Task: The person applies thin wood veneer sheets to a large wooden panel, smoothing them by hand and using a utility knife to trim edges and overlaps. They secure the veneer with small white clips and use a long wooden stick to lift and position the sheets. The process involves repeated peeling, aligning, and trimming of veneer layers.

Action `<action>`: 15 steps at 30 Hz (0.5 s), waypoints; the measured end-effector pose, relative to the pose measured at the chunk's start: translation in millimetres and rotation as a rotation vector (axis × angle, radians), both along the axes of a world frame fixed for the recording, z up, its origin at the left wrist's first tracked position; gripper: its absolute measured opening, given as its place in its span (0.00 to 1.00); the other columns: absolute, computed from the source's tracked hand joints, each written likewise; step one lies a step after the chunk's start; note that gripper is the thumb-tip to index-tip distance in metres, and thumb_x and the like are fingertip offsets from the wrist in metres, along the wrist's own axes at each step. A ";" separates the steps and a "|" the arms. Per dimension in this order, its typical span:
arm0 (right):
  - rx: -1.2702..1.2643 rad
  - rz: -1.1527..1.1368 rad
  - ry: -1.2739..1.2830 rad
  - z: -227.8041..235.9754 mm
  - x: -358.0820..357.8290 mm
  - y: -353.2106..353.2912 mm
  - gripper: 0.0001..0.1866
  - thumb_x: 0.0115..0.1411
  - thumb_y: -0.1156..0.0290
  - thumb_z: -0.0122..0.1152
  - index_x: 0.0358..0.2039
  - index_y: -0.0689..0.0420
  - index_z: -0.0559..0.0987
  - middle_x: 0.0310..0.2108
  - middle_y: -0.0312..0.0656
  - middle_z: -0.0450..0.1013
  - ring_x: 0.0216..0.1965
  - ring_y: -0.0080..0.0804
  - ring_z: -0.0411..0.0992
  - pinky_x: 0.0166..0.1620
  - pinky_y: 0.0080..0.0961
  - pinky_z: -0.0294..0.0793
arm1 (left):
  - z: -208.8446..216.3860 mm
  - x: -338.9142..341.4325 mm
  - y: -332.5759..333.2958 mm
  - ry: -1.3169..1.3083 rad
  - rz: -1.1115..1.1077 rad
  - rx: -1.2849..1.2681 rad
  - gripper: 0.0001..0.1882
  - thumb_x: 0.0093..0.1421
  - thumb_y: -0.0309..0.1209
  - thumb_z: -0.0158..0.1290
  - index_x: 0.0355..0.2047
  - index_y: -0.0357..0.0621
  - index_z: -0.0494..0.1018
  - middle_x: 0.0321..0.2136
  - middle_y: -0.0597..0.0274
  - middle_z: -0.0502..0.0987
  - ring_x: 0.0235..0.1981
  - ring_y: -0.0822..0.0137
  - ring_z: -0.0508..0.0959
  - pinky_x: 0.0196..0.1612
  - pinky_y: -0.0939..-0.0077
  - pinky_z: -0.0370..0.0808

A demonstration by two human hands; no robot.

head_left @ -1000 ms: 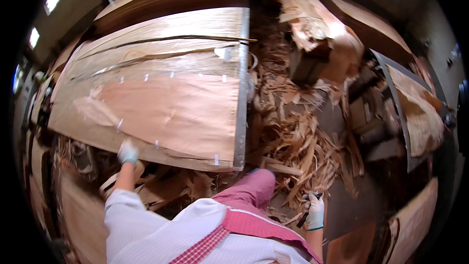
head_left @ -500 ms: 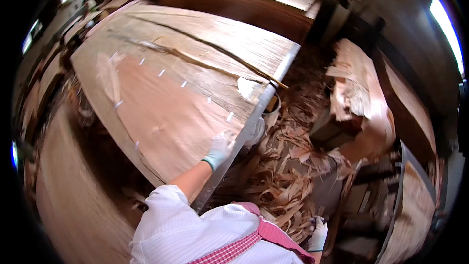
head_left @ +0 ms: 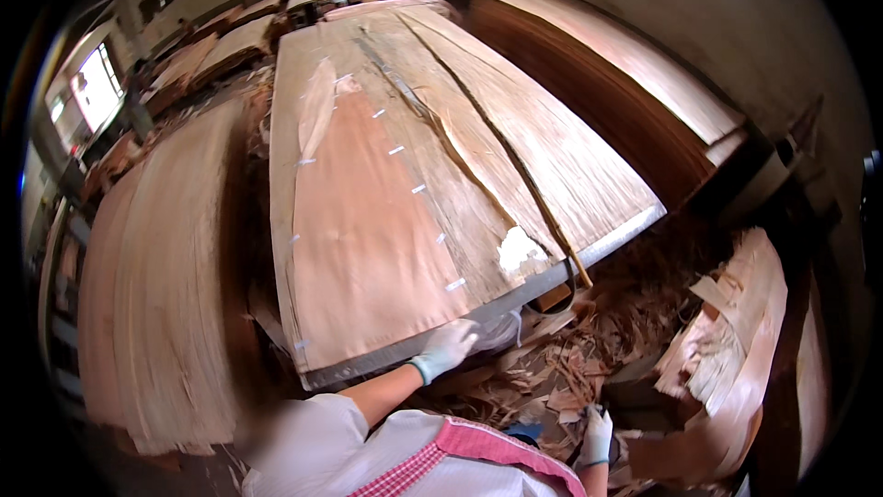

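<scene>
My left hand (head_left: 448, 350), in a pale glove with a teal cuff, rests at the near edge of a work table (head_left: 368, 364), its fingers stretched out. Beside it lies the near end of a reddish veneer sheet (head_left: 368, 230), set into a paler, streaked veneer sheet (head_left: 552, 157). Small white tape pieces (head_left: 418, 189) dot the seam. A ragged white patch (head_left: 520, 251) sits near the table's edge. My right hand (head_left: 596, 437), also gloved, hangs low on the right with its fingers closed; something small and dark shows at them, too unclear to name.
Veneer scraps (head_left: 561, 364) litter the floor to the right. A bent pile of veneer offcuts (head_left: 727, 341) stands beyond my right hand. Tall veneer stacks flank the table, one on the left (head_left: 166, 276) and one at the far right (head_left: 598, 74). A thin strip (head_left: 581, 267) juts past the table's edge.
My view has swung, bringing the table upright in it and more of the room behind into sight. My left hand has slid off the sheet's corner to the near edge. The right hand stays low.
</scene>
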State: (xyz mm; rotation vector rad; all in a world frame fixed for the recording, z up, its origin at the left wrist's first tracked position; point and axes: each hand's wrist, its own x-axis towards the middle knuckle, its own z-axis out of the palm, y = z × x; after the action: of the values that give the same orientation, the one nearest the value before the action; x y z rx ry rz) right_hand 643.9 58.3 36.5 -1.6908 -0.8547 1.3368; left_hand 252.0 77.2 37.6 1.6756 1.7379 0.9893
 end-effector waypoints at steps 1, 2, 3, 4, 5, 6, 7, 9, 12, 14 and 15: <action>0.081 0.099 -0.025 -0.6 3.0 34.4 0.06 0.60 0.69 0.55 0.30 0.58 0.75 0.23 0.32 0.71 0.18 0.17 0.62 0.22 0.17 0.61 | -6.3 2.1 -4.0 0.003 0.072 -0.037 0.14 0.61 0.35 0.47 0.42 0.39 0.72 0.40 0.46 0.75 0.44 0.48 0.74 0.49 0.59 0.70; 0.123 0.194 -0.046 1.0 1.7 69.1 0.06 0.60 0.70 0.56 0.30 0.58 0.76 0.24 0.31 0.70 0.22 0.17 0.63 0.25 0.17 0.62 | -12.5 2.4 -8.3 0.035 0.150 -0.037 0.14 0.61 0.35 0.47 0.41 0.40 0.73 0.39 0.46 0.76 0.44 0.48 0.74 0.48 0.59 0.70; 0.165 0.286 -0.074 2.0 2.9 100.5 0.05 0.59 0.70 0.57 0.31 0.59 0.76 0.24 0.29 0.69 0.25 0.16 0.63 0.28 0.16 0.63 | -17.1 8.2 -12.4 0.059 0.224 -0.038 0.13 0.61 0.35 0.47 0.40 0.40 0.73 0.38 0.46 0.76 0.43 0.47 0.75 0.47 0.59 0.71; 0.188 0.357 -0.084 -4.4 6.9 132.2 0.06 0.59 0.70 0.58 0.31 0.60 0.76 0.24 0.29 0.69 0.25 0.17 0.63 0.29 0.17 0.64 | -17.9 18.6 -14.7 0.030 0.294 -0.010 0.13 0.61 0.35 0.48 0.40 0.40 0.73 0.38 0.46 0.76 0.42 0.47 0.75 0.47 0.58 0.71; 0.214 0.419 -0.083 -12.6 5.4 163.2 0.07 0.59 0.70 0.59 0.32 0.61 0.76 0.24 0.29 0.69 0.25 0.17 0.64 0.29 0.18 0.65 | -16.8 28.0 -15.9 0.012 0.357 0.023 0.13 0.60 0.35 0.48 0.40 0.39 0.73 0.37 0.46 0.77 0.42 0.47 0.75 0.46 0.58 0.71; 0.236 0.458 -0.131 -18.8 0.3 192.2 0.07 0.58 0.70 0.60 0.32 0.62 0.76 0.24 0.31 0.70 0.26 0.18 0.65 0.30 0.19 0.66 | -15.4 41.7 -18.9 -0.039 0.416 -0.041 0.12 0.60 0.33 0.49 0.40 0.38 0.73 0.38 0.47 0.77 0.42 0.49 0.76 0.46 0.61 0.72; 0.259 0.492 -0.179 -23.0 -3.7 220.9 0.08 0.58 0.71 0.61 0.32 0.63 0.76 0.24 0.32 0.71 0.26 0.18 0.65 0.30 0.21 0.68 | -13.9 59.8 -15.2 -0.123 0.416 -0.063 0.12 0.60 0.32 0.49 0.40 0.37 0.73 0.38 0.47 0.77 0.42 0.50 0.76 0.47 0.62 0.72; 0.410 0.634 -0.460 -22.8 -24.7 266.5 0.11 0.55 0.69 0.63 0.32 0.64 0.75 0.25 0.38 0.73 0.26 0.23 0.68 0.31 0.23 0.69 | 0.3 90.1 -16.8 -0.279 0.427 -0.124 0.12 0.60 0.31 0.49 0.40 0.37 0.74 0.38 0.48 0.77 0.42 0.52 0.77 0.47 0.64 0.72; 0.350 0.765 -0.624 -23.3 -64.5 319.0 0.19 0.53 0.62 0.65 0.37 0.64 0.73 0.28 0.48 0.75 0.30 0.35 0.74 0.34 0.30 0.72 | -3.6 122.5 2.2 -0.326 0.378 -0.111 0.12 0.61 0.31 0.49 0.41 0.36 0.73 0.39 0.48 0.77 0.42 0.54 0.77 0.47 0.68 0.72; 0.318 0.882 -0.761 -36.9 -72.9 347.8 0.24 0.53 0.56 0.64 0.40 0.64 0.72 0.32 0.54 0.76 0.35 0.48 0.75 0.39 0.37 0.73 | 7.6 137.0 26.6 -0.331 0.334 -0.129 0.13 0.61 0.31 0.49 0.42 0.35 0.73 0.40 0.48 0.77 0.42 0.55 0.77 0.47 0.68 0.71; 0.300 0.975 -0.864 -25.1 -88.9 347.3 0.26 0.54 0.54 0.63 0.41 0.64 0.72 0.33 0.57 0.76 0.38 0.54 0.75 0.41 0.41 0.72 | 15.2 137.7 34.3 -0.310 0.336 -0.156 0.13 0.62 0.31 0.49 0.42 0.35 0.73 0.40 0.48 0.77 0.42 0.56 0.77 0.47 0.69 0.71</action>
State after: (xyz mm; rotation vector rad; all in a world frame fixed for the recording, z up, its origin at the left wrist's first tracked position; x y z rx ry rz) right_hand 554.9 405.6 11.5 -1.6243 -2.4654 0.8648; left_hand 389.8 111.5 52.8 1.0877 1.8591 1.1557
